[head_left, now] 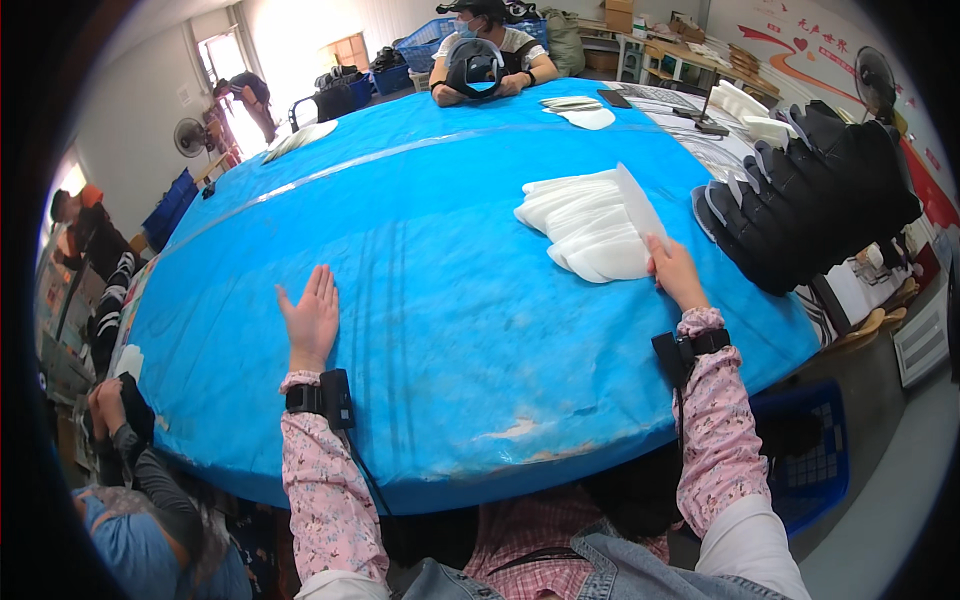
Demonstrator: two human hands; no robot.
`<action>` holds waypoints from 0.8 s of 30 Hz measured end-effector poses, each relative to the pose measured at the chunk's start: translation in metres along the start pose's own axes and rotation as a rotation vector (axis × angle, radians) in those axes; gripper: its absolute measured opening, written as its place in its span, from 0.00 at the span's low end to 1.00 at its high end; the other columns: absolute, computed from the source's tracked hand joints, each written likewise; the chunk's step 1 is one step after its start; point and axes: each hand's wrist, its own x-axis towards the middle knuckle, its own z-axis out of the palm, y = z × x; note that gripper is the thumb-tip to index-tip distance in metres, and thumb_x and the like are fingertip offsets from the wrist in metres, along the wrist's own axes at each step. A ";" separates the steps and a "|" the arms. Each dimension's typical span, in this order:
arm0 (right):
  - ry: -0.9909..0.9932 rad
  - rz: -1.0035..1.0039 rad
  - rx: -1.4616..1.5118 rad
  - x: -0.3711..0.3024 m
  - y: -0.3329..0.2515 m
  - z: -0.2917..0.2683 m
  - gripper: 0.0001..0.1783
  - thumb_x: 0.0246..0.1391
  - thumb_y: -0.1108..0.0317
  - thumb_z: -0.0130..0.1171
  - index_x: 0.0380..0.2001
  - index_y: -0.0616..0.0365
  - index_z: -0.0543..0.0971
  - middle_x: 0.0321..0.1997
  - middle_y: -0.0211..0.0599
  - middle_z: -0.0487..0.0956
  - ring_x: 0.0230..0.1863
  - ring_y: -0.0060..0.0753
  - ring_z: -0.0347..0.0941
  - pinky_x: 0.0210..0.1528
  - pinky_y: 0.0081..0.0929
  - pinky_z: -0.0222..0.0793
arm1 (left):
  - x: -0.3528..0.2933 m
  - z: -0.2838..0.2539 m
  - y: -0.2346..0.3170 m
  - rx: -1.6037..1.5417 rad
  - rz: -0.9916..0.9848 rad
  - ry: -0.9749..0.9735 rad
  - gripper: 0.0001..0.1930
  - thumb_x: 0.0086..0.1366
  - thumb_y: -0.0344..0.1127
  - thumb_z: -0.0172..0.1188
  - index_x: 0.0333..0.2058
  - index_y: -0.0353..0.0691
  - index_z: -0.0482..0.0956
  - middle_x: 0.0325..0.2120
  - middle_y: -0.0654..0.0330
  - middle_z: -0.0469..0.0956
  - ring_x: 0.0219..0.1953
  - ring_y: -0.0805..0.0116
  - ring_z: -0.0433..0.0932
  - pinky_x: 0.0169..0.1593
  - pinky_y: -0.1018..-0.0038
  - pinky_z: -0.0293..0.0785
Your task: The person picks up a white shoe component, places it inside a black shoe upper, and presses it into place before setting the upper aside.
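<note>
My left hand (312,318) is over the blue-covered table (420,300), fingers stretched out, with nothing in it. On the right, a fanned pile of thin white insole-shaped pieces (580,225) lies on the blue cover. My right hand (676,272) pinches the near end of one white insole (640,205) at the pile's right edge. That piece is tilted up against the others. Part of its lower end is hidden by my fingers.
Right of the pile stands a row of black shoe uppers (815,200) with grey linings. A co-worker (490,55) across the table holds a black piece (475,70). More white pieces (583,115) lie at the far side. Another person's hands (107,405) are at the left edge.
</note>
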 end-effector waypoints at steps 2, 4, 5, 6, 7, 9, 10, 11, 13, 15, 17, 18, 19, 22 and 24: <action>-0.039 0.152 0.168 0.005 0.003 -0.003 0.20 0.54 0.54 0.46 0.33 0.62 0.77 0.26 0.53 0.76 0.29 0.56 0.72 0.31 0.43 0.67 | 0.000 0.003 0.001 0.009 -0.012 0.000 0.45 0.60 0.67 0.31 0.60 0.29 0.42 0.63 0.52 0.41 0.65 0.63 0.39 0.66 0.71 0.35; 0.360 -0.122 0.044 0.011 0.014 -0.004 0.23 0.54 0.52 0.47 0.29 0.64 0.77 0.22 0.53 0.76 0.26 0.56 0.72 0.28 0.43 0.66 | 0.002 0.001 0.003 0.073 0.058 -0.007 0.45 0.60 0.67 0.31 0.60 0.29 0.44 0.63 0.52 0.43 0.65 0.63 0.40 0.66 0.71 0.35; 0.321 -0.167 -0.104 0.012 0.021 -0.008 0.23 0.54 0.52 0.47 0.30 0.64 0.77 0.23 0.54 0.75 0.26 0.56 0.72 0.28 0.43 0.66 | 0.003 0.000 0.004 0.141 0.134 -0.009 0.45 0.60 0.67 0.31 0.60 0.29 0.45 0.63 0.52 0.44 0.65 0.63 0.41 0.66 0.71 0.36; 0.322 -0.166 -0.101 0.016 0.028 -0.005 0.23 0.54 0.52 0.47 0.30 0.64 0.77 0.23 0.54 0.75 0.26 0.56 0.72 0.28 0.43 0.66 | 0.004 -0.002 0.007 0.143 0.135 -0.011 0.45 0.60 0.67 0.31 0.60 0.29 0.45 0.63 0.52 0.44 0.65 0.63 0.41 0.66 0.71 0.36; 0.303 -0.123 -0.108 0.020 0.036 -0.005 0.23 0.54 0.52 0.47 0.30 0.64 0.77 0.24 0.54 0.76 0.27 0.56 0.72 0.28 0.43 0.66 | 0.004 -0.004 0.008 0.176 0.199 0.039 0.45 0.59 0.68 0.30 0.60 0.30 0.46 0.62 0.52 0.45 0.65 0.63 0.42 0.66 0.71 0.36; 0.363 -0.096 0.003 0.022 0.035 -0.005 0.24 0.52 0.51 0.48 0.27 0.65 0.77 0.24 0.55 0.75 0.28 0.55 0.72 0.29 0.43 0.66 | 0.006 -0.009 0.012 0.210 0.266 0.091 0.45 0.59 0.68 0.29 0.59 0.30 0.48 0.62 0.52 0.46 0.65 0.64 0.42 0.65 0.71 0.36; 0.360 -0.099 0.006 0.022 0.037 -0.002 0.24 0.52 0.51 0.48 0.27 0.65 0.77 0.24 0.55 0.75 0.28 0.55 0.72 0.29 0.43 0.66 | 0.007 -0.013 0.013 0.210 0.222 0.103 0.46 0.59 0.69 0.27 0.59 0.29 0.48 0.62 0.51 0.47 0.65 0.63 0.42 0.65 0.70 0.36; 0.333 -0.136 -0.030 0.023 0.039 0.000 0.25 0.52 0.50 0.48 0.25 0.67 0.77 0.23 0.56 0.75 0.27 0.55 0.72 0.28 0.43 0.66 | 0.007 -0.017 0.014 0.210 0.178 0.115 0.46 0.59 0.69 0.25 0.59 0.29 0.49 0.62 0.51 0.47 0.65 0.63 0.43 0.65 0.70 0.36; 0.307 -0.172 -0.068 0.023 0.038 -0.001 0.26 0.52 0.50 0.49 0.24 0.68 0.76 0.22 0.56 0.75 0.26 0.55 0.72 0.28 0.43 0.65 | 0.007 -0.017 0.012 0.266 0.172 0.097 0.46 0.59 0.69 0.24 0.59 0.29 0.49 0.62 0.51 0.46 0.65 0.63 0.42 0.65 0.70 0.35; 0.302 -0.040 -0.168 0.026 0.036 -0.005 0.27 0.52 0.50 0.49 0.22 0.69 0.75 0.21 0.58 0.74 0.25 0.56 0.72 0.27 0.44 0.65 | 0.005 -0.014 0.011 0.322 0.170 0.082 0.45 0.60 0.68 0.24 0.59 0.29 0.48 0.62 0.51 0.46 0.65 0.63 0.42 0.65 0.69 0.35; 0.371 -0.072 -0.123 0.023 0.033 -0.008 0.27 0.52 0.50 0.48 0.21 0.69 0.75 0.21 0.58 0.74 0.25 0.56 0.71 0.27 0.44 0.64 | 0.003 -0.008 0.008 0.532 0.203 -0.027 0.45 0.60 0.68 0.22 0.59 0.28 0.47 0.62 0.50 0.45 0.65 0.63 0.40 0.65 0.70 0.33; 0.442 -0.098 -0.079 0.021 0.034 -0.008 0.28 0.52 0.50 0.48 0.20 0.70 0.75 0.21 0.59 0.74 0.25 0.57 0.71 0.27 0.44 0.64 | 0.001 -0.004 0.007 0.534 0.208 -0.022 0.45 0.60 0.68 0.22 0.59 0.28 0.47 0.62 0.50 0.45 0.65 0.63 0.40 0.65 0.70 0.33; 0.316 -0.078 -0.136 0.018 0.034 -0.007 0.28 0.53 0.50 0.48 0.18 0.70 0.74 0.20 0.59 0.73 0.24 0.58 0.71 0.26 0.45 0.64 | -0.001 -0.001 0.005 0.545 0.154 -0.043 0.46 0.60 0.69 0.22 0.59 0.28 0.45 0.62 0.49 0.43 0.65 0.62 0.40 0.65 0.70 0.32; 0.271 -0.094 -0.207 0.015 0.033 -0.001 0.29 0.52 0.50 0.48 0.18 0.71 0.74 0.20 0.60 0.73 0.24 0.59 0.71 0.27 0.46 0.64 | -0.004 0.002 0.007 0.516 0.083 -0.043 0.48 0.59 0.70 0.21 0.60 0.27 0.42 0.62 0.48 0.41 0.65 0.61 0.39 0.65 0.70 0.32; 0.320 -0.080 -0.167 0.014 0.029 -0.003 0.29 0.52 0.50 0.49 0.19 0.71 0.74 0.20 0.60 0.73 0.24 0.59 0.71 0.27 0.46 0.64 | -0.004 0.001 0.008 0.477 0.062 -0.022 0.48 0.58 0.70 0.21 0.60 0.26 0.41 0.62 0.47 0.40 0.65 0.60 0.38 0.65 0.71 0.32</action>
